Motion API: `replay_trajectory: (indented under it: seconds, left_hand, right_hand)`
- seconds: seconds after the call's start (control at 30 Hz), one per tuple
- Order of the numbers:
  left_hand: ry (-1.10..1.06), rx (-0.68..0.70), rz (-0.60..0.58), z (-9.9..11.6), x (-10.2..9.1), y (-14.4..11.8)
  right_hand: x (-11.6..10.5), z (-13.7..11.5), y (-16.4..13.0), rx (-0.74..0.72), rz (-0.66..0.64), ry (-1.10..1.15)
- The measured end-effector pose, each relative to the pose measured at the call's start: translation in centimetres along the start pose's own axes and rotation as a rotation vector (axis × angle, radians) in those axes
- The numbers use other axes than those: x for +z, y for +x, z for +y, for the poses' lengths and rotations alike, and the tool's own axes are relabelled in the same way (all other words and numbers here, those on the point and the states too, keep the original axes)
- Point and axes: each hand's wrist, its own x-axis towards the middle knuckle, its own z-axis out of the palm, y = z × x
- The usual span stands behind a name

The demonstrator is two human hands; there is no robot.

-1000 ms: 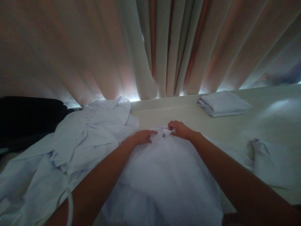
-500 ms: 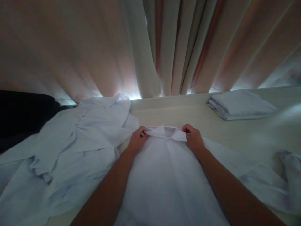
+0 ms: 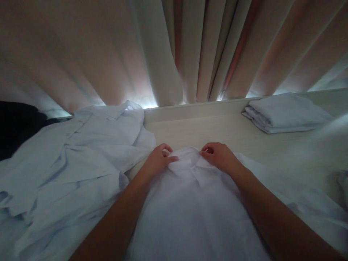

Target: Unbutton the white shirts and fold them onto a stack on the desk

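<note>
A white shirt (image 3: pixel 190 210) lies spread on the pale table (image 3: pixel 206 130) in front of me, collar pointing away. My left hand (image 3: pixel 157 161) pinches the left side of the collar (image 3: pixel 187 159) between thumb and fingers. My right hand (image 3: pixel 219 156) grips the collar's right side, fingers curled onto the cloth. Both forearms stretch over the shirt's body.
A heap of crumpled white shirts (image 3: pixel 70 159) covers the table's left part. A folded white stack (image 3: pixel 285 112) sits at the back right. Heavy curtains (image 3: pixel 174 50) hang behind the table's far edge. More white cloth (image 3: pixel 312 214) trails to the right.
The collar, held stretched flat between both hands half a second ago, is now bunched as the hands have drawn closer together. The view has shifted slightly.
</note>
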Motion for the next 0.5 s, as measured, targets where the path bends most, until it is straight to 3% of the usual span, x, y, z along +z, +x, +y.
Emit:
replay_trajectory:
  seconds: [0.07,0.13,0.23,0.37,0.43,0.5]
  left_hand:
    - [-0.016,-0.002,-0.073,0.4,-0.6,-0.5]
    - [-0.068,-0.038,-0.168,0.7,-1.3,-1.0]
    - [-0.316,-0.147,-0.222,1.2,-1.7,-1.5]
    - [-0.745,-0.273,-0.179,1.4,-1.5,-1.6]
    - [-0.813,-0.282,-0.158,1.3,-1.5,-1.5]
    - [-0.852,-0.276,-0.162,1.2,-1.4,-1.5]
  right_hand:
    - [-0.1,-0.6,-0.4,-0.026,0.052,-0.192]
    - [-0.1,-0.9,-0.7,-0.029,0.056,-0.218]
    - [0.3,-0.9,-0.6,-0.031,-0.017,-0.048]
    - [0.8,-0.2,0.0,0.073,-0.088,0.382]
    - [0.9,0.1,0.1,0.158,-0.056,0.562]
    - [1.1,0.1,0.1,0.15,0.018,0.535]
